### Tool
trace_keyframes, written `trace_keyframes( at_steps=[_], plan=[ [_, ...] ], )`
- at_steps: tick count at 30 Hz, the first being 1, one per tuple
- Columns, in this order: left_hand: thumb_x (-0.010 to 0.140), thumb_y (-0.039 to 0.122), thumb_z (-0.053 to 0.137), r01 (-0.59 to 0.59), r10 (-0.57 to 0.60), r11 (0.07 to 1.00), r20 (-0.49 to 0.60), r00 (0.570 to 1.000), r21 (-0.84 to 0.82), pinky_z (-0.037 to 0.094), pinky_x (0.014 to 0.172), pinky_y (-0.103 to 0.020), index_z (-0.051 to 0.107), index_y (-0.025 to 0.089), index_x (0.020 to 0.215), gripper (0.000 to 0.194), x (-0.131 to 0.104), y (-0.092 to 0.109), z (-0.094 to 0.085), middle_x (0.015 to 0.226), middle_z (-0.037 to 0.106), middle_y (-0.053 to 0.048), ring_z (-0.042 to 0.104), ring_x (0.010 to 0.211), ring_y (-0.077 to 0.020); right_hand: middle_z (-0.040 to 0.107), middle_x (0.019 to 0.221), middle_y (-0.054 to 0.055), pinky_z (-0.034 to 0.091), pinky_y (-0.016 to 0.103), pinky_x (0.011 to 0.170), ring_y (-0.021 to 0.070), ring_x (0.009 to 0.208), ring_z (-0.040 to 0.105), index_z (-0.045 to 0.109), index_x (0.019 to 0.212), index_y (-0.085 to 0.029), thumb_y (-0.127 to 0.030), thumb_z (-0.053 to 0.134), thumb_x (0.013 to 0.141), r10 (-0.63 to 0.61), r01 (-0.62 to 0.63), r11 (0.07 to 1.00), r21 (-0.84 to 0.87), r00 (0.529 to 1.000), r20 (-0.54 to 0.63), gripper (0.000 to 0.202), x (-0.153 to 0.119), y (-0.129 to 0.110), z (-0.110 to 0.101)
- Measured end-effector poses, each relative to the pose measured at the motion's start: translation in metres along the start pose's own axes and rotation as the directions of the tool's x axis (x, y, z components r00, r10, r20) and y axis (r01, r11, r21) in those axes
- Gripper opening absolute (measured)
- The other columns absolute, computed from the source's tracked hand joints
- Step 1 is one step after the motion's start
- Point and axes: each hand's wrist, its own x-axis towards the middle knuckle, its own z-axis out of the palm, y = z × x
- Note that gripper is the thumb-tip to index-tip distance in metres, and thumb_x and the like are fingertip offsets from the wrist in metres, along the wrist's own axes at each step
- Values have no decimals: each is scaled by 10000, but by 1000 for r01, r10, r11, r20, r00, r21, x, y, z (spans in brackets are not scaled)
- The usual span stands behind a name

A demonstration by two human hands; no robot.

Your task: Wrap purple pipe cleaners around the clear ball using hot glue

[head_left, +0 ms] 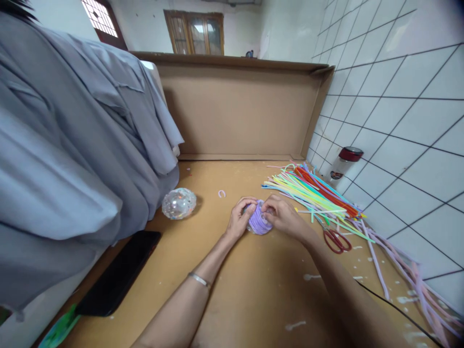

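A round clear plastic piece wound with purple pipe cleaner (259,224) sits on the table between my two hands. My left hand (239,218) is closed around its left side, with the thumb lying over the purple coils. At its upper right, my right hand (283,215) pinches the purple pipe cleaner with bent fingers; the fingertips partly hide the spot. To the left stands a separate clear faceted plastic ball (179,203) with small coloured bits showing in it. A short pale pink curved piece (222,194) lies beyond my left hand.
Many colourful pipe cleaners (308,191) are heaped at the right, beside red-handled scissors (337,240) and a red-lidded jar (342,164). A black phone-like slab (119,273) lies at left under grey cloth (90,130). A cardboard panel (239,111) closes the back; a tiled wall (398,121) bounds the right.
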Motion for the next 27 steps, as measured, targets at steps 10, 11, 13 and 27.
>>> trace_keyframes(
  at_steps=[10,11,13,27],
  plan=[
    [510,537,855,-121,77,971,208,975,205,343,1110,-496,551,213,1230,846,-5,-5,-2,1301,511,-137,462,1276,-316,583,853,32,381,268,698,145,746,522,630,830,-169,-95,559,745,0,0,1000,-11,1000,-1,133,0,4,-1],
    [493,507,872,-125,78,967,208,975,223,336,1116,-504,540,212,1239,868,-5,-6,-2,1314,498,-141,448,1291,-320,584,855,34,383,268,700,145,748,523,631,832,-168,-93,557,746,-5,5,1000,-10,1000,-1,136,0,4,0],
    [482,454,889,-131,79,959,206,975,251,335,1120,-509,534,211,1238,870,-6,-7,-2,1324,485,-144,436,1304,-322,587,858,37,388,270,705,146,754,529,634,833,-169,-93,555,750,-17,17,1000,-2,1000,-4,138,1,3,0],
    [592,320,807,132,-75,971,-270,960,199,418,1050,-416,517,187,1143,637,0,-8,-7,1197,572,-90,560,1138,-252,695,871,158,434,313,674,238,813,649,701,788,-169,-333,545,866,395,-367,727,-580,915,-83,239,-3,21,-26]
  ],
)
